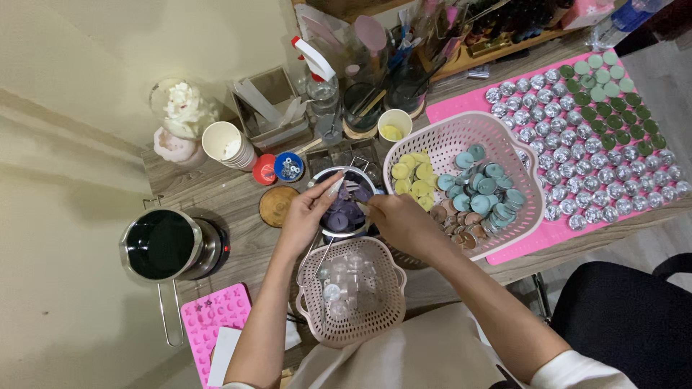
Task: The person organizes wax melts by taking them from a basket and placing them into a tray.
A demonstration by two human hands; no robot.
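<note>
I see a small round bowl [344,216] of purple discs near the worktop's [231,198] front edge, between both hands. My left hand [306,216] pinches a thin whitish piece over the bowl's left rim, fingers closed narrow on it. My right hand [400,220] sits at the bowl's right rim, fingers curled; what it grips I cannot tell. Just below the bowl stands a beige basket [352,292] of clear cups. To the right, a pink basket [461,137] holds yellow, teal and brown discs. Far left: a steel pot [162,245].
</note>
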